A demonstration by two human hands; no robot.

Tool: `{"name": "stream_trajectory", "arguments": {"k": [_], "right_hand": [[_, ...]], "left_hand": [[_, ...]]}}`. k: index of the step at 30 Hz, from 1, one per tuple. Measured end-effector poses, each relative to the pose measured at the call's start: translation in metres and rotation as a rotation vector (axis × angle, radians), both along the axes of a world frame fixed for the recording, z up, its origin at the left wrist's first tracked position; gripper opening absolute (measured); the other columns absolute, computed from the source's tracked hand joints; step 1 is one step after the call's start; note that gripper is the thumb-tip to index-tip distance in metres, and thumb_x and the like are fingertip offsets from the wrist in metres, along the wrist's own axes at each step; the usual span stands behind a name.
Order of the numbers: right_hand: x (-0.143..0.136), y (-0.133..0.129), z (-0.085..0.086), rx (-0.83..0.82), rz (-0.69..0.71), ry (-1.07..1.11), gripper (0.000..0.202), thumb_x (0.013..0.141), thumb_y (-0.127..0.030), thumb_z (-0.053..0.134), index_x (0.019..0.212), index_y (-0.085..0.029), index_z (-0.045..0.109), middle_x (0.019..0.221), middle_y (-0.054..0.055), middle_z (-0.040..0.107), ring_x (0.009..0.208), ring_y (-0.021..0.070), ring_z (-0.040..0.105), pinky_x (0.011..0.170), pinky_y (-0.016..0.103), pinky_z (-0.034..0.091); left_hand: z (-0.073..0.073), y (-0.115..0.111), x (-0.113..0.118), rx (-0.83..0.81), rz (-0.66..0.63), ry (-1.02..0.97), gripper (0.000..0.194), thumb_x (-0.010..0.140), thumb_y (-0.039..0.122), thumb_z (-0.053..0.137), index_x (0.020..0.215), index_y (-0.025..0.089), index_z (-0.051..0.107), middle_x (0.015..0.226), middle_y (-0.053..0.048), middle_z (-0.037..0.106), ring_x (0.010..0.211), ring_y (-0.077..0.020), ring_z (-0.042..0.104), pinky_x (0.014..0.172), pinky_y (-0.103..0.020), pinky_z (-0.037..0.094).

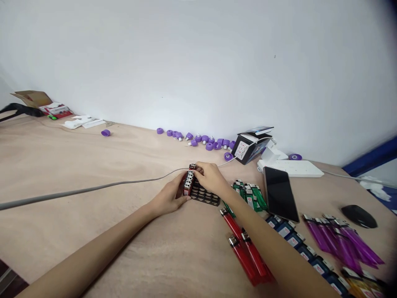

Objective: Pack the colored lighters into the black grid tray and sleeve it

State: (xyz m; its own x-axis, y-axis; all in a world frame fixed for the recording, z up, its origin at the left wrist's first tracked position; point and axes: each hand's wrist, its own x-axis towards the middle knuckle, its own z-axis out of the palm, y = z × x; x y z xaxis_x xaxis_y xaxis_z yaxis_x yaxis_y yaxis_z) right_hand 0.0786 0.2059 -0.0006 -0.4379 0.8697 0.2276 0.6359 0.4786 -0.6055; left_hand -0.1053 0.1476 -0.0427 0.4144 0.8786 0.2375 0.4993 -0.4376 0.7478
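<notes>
A black slotted lighter tray [204, 196] rests on the table in front of me. Red lighters [188, 181] stand upright in a row along its left side, metal tops up; the slots to their right show bare. My left hand [169, 198] is closed around the tray's left side, thumb at the near edge. At the far end of the row, the fingers of my right hand [208, 177] pinch a red lighter [192, 166], whose lower part is hidden. Several loose red lighters [248, 252] lie beneath my right forearm.
Green lighters [252, 196], blue lighters [293, 240], purple lighters [341, 240] and yellow lighters [361, 285] lie at right, around a phone [281, 193] and mouse [359, 216]. A grey cable [124, 182] crosses behind the tray. Purple caps [204, 139], a black box [251, 145] and power strip [297, 168] line the wall.
</notes>
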Motion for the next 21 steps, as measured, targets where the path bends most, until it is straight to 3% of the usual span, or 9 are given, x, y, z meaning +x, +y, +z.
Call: {"name": "stream_trajectory", "arguments": {"k": [5,14,21], "right_hand": [[0.003,0.000,0.003,0.010,0.052,-0.059,0.020,0.088,-0.009,0.054,0.073,-0.018,0.061,0.071,0.003,0.068,0.065,0.0158,0.058,0.060,0.025,0.034],[0.006,-0.005,-0.013,0.055,0.099,-0.121,0.019,0.088,-0.004,0.052,0.078,-0.017,0.061,0.081,0.007,0.069,0.073,0.0168,0.059,0.066,0.025,0.036],[0.005,-0.005,-0.016,0.077,0.097,-0.130,0.019,0.088,-0.004,0.050,0.079,-0.017,0.061,0.082,0.007,0.069,0.075,0.0171,0.059,0.067,0.025,0.037]], "left_hand": [[0.000,0.000,-0.001,0.004,-0.022,0.024,0.078,0.080,0.018,0.064,0.149,0.016,0.027,0.146,-0.015,0.048,0.131,-0.0304,0.048,0.111,-0.047,0.038],[-0.001,0.001,-0.001,0.005,-0.024,0.039,0.080,0.080,0.018,0.064,0.151,0.017,0.026,0.146,-0.015,0.048,0.130,-0.0311,0.049,0.110,-0.048,0.039],[-0.001,0.001,0.000,0.038,-0.043,0.037,0.078,0.081,0.018,0.063,0.150,0.017,0.027,0.144,-0.015,0.049,0.130,-0.0309,0.049,0.110,-0.048,0.039]]}}
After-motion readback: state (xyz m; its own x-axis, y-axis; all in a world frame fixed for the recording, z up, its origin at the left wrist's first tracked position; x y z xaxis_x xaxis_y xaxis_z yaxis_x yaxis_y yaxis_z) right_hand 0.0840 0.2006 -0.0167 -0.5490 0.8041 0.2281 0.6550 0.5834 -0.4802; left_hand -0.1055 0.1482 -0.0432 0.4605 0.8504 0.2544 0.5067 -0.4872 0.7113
